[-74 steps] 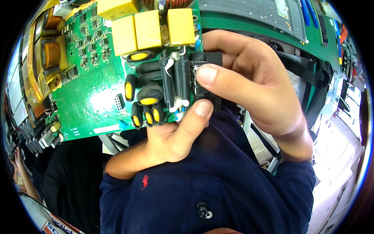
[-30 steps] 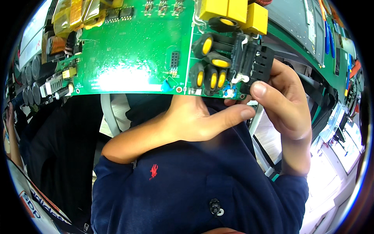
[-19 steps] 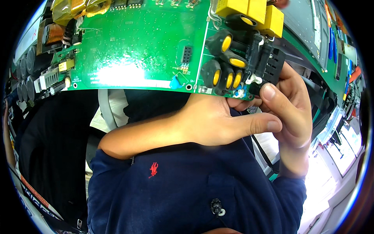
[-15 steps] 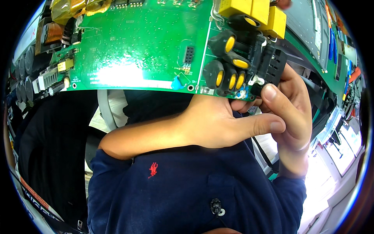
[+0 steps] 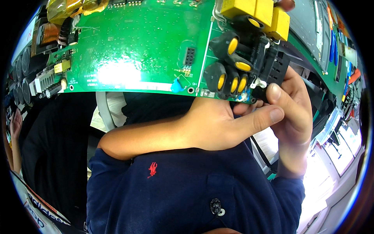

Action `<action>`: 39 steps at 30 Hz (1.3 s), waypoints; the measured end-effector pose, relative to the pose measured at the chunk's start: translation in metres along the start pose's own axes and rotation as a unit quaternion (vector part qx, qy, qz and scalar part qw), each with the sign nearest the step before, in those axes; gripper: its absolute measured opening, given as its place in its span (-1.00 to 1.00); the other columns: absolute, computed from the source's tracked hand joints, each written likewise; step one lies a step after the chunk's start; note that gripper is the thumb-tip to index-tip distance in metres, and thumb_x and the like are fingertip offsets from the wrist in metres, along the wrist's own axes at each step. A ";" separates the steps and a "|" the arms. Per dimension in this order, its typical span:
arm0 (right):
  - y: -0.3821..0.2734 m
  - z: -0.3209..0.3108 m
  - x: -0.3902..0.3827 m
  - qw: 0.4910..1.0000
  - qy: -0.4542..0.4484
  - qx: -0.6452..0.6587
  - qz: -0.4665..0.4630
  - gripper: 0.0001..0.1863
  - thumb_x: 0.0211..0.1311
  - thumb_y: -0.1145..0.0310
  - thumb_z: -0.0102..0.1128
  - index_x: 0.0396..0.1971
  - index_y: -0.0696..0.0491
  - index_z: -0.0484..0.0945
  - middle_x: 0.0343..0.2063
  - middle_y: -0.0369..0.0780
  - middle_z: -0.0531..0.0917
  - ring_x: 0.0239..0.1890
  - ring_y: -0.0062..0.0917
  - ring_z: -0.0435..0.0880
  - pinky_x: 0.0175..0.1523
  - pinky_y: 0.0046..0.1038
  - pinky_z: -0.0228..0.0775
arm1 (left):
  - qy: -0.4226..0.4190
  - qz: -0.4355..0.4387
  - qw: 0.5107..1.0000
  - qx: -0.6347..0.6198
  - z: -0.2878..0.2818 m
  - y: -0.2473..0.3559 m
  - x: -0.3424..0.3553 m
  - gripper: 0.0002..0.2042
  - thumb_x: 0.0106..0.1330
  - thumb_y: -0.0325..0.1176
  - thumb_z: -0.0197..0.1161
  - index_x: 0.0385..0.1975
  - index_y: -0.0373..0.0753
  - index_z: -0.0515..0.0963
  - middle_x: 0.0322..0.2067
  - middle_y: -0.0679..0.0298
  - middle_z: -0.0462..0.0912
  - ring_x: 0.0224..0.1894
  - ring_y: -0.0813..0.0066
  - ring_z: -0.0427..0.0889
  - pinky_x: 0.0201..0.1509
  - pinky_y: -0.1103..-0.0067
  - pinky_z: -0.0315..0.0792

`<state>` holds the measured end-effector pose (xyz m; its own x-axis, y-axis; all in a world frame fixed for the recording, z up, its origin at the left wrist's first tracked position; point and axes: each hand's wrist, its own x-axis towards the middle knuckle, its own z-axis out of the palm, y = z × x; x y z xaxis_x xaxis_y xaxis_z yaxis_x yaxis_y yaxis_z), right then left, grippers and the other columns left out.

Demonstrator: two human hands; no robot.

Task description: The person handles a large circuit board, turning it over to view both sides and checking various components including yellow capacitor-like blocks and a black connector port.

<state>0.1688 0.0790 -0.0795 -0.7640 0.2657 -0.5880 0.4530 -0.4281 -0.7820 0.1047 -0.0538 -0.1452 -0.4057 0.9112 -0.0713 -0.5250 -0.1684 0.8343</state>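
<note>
A large green circuit board spans the upper view, its near edge above my lap. At its right end sit yellow block components, several black-sleeved discs with yellow faces and a black slotted terminal block. My right hand grips the near right corner, thumb and fingers around the terminal block. My left hand reaches across to the same corner. Its thumb points right, close to my right thumb; the board covers most of its fingers. A blue disc component stands near the front edge.
Black capacitors and a copper-wound coil crowd the board's left end. A grey panel and coloured tools lie at the right. Another person's hand shows at the far left.
The board's right end and its components have shifted slightly right and down, my right thumb with them. My left thumb has tilted up a little. Another person's hand has come into view at far left.
</note>
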 end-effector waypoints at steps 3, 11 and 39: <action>0.002 -0.003 0.001 1.000 -0.011 0.022 0.003 -0.55 0.23 0.30 0.12 0.02 0.29 0.35 -0.23 -0.08 0.62 -0.30 -0.50 0.66 -0.17 -0.52 0.49 | 0.067 -0.008 0.994 -0.092 0.008 -0.004 0.000 -0.78 0.24 -0.36 0.30 -0.18 -0.31 0.52 -0.40 0.38 0.56 -0.40 0.70 0.50 -0.33 0.71 0.41; 0.003 -0.013 0.006 0.999 -0.019 -0.024 -0.017 -0.60 0.36 0.28 -0.02 0.02 0.29 0.37 -0.13 -0.11 0.59 -0.09 -0.55 0.58 0.08 -0.53 0.37 | 0.078 0.070 0.994 -0.010 0.005 -0.006 0.006 -0.76 0.31 -0.38 0.21 -0.09 -0.34 0.51 -0.20 0.28 0.61 -0.20 0.58 0.57 -0.15 0.61 0.46; 0.009 -0.006 0.012 0.997 -0.029 0.057 -0.050 -0.57 0.29 0.30 0.14 0.02 0.29 0.37 -0.16 -0.16 0.60 -0.13 -0.59 0.59 0.04 -0.55 0.39 | 0.025 0.032 0.998 0.050 -0.008 -0.003 0.008 -0.78 0.30 -0.36 0.18 -0.12 -0.31 0.50 -0.28 0.26 0.60 -0.24 0.48 0.57 -0.18 0.56 0.45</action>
<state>0.1667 0.0833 -0.0949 -0.8300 0.2623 -0.4923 0.3201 -0.4988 -0.8054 0.0969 -0.0491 -0.1529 -0.4743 0.8793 -0.0421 -0.4215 -0.1848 0.8878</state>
